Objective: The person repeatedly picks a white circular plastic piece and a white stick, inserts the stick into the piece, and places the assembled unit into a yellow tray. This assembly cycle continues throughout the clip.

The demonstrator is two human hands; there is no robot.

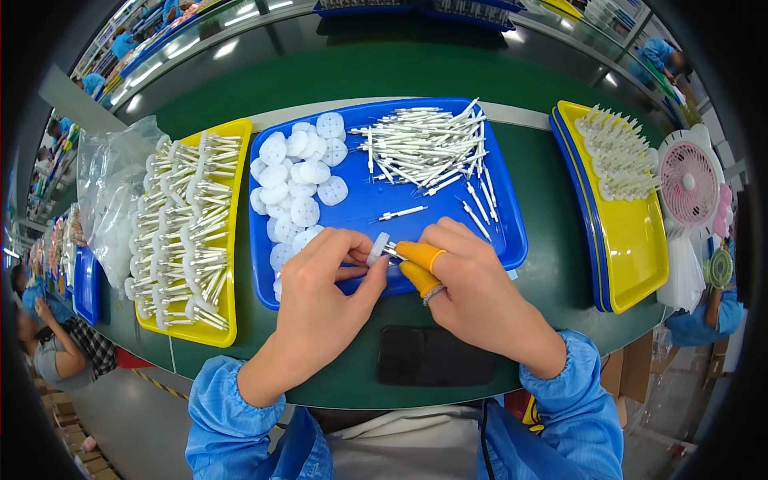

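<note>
Over the near edge of the blue tray, my left hand pinches a white plastic disc, tilted on edge. Orange covers sit on two fingers of my right hand, and a ring is on one of them. Those fingers close on a thin white stick whose end meets the disc; whether it is seated in it I cannot tell. Loose white discs pile on the tray's left side. A heap of white sticks with fine wire ends lies on its right, and a single stick lies between.
A yellow tray at left holds discs filled with sticks, beside a clear plastic bag. At right, stacked trays carry more assemblies, near a pink fan. A dark phone lies near the front edge.
</note>
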